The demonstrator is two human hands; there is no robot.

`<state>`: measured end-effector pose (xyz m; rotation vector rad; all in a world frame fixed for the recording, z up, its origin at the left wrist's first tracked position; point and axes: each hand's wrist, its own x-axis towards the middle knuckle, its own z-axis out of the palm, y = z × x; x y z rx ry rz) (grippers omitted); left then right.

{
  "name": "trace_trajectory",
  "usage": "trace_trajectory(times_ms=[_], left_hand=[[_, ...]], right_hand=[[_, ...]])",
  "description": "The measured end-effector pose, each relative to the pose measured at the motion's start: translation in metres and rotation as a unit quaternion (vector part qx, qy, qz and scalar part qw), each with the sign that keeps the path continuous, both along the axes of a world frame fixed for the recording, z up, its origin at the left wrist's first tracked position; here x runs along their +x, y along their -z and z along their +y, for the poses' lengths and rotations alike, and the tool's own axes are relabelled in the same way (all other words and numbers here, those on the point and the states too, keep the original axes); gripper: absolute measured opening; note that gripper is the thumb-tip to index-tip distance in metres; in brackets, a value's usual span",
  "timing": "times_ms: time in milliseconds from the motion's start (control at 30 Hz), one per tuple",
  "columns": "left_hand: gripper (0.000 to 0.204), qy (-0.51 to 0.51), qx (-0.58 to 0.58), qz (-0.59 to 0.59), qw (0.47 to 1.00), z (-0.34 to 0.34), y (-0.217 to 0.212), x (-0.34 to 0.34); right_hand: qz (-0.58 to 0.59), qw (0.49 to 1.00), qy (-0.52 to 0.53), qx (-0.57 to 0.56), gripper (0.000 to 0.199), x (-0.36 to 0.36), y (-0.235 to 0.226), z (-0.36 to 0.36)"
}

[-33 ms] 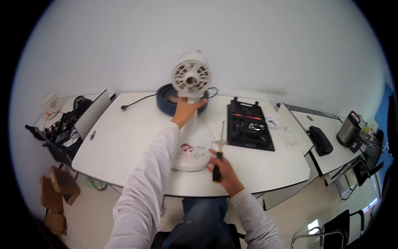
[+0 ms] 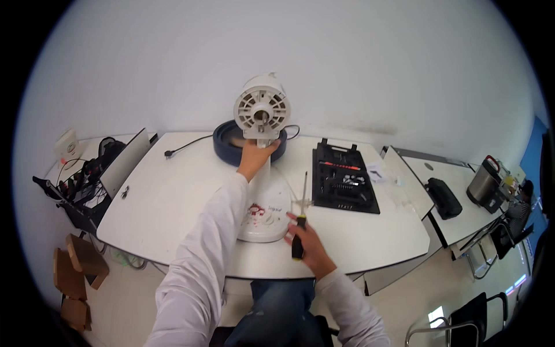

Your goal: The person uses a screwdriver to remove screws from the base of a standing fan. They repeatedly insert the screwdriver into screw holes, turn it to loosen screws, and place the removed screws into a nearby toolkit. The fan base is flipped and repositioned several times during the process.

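Observation:
A white electric fan without blades or guard stands on the table. Its round slotted motor housing (image 2: 262,111), with a metal shaft at the centre, faces me. My left hand (image 2: 256,158) is closed round the neck just below the housing. The oval fan base (image 2: 269,228) carries a red cartoon print. Beside the base, on its right, my right hand (image 2: 306,243) holds a screwdriver (image 2: 299,237) by its black and yellow handle. The blade points upward, away from me, and is apart from the fan.
Behind the fan lies a round dark blue tub-like part (image 2: 224,151). A black plug (image 2: 169,154) on a cord is at the left. An opened black tool case (image 2: 347,199) lies to the right. Side tables hold a black case (image 2: 444,198), a steel pot (image 2: 484,184) and black equipment (image 2: 87,188).
The whole view has shifted slightly, so everything sits a little lower and further left. Both hands keep their holds, and the fan stays in place.

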<state>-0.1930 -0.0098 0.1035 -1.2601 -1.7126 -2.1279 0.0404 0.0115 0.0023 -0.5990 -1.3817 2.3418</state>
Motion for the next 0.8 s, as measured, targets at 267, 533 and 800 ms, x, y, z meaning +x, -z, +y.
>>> trace_trajectory(times_ms=[267, 533, 800], left_hand=[[0.032, -0.041, 0.024, 0.047, 0.998, 0.020, 0.008, 0.009], [0.046, 0.002, 0.128, -0.071, 0.989, -0.007, -0.006, 0.019], [0.038, 0.127, 0.268, -0.212, 0.931, -0.055, -0.019, 0.058]], right_hand=[[0.018, 0.994, -0.016, 0.103, 0.043, 0.019, -0.005, 0.000], [0.070, 0.989, 0.057, 0.113, 0.036, 0.029, -0.001, -0.022], [0.063, 0.939, 0.125, 0.315, 0.031, 0.068, -0.035, -0.046]])
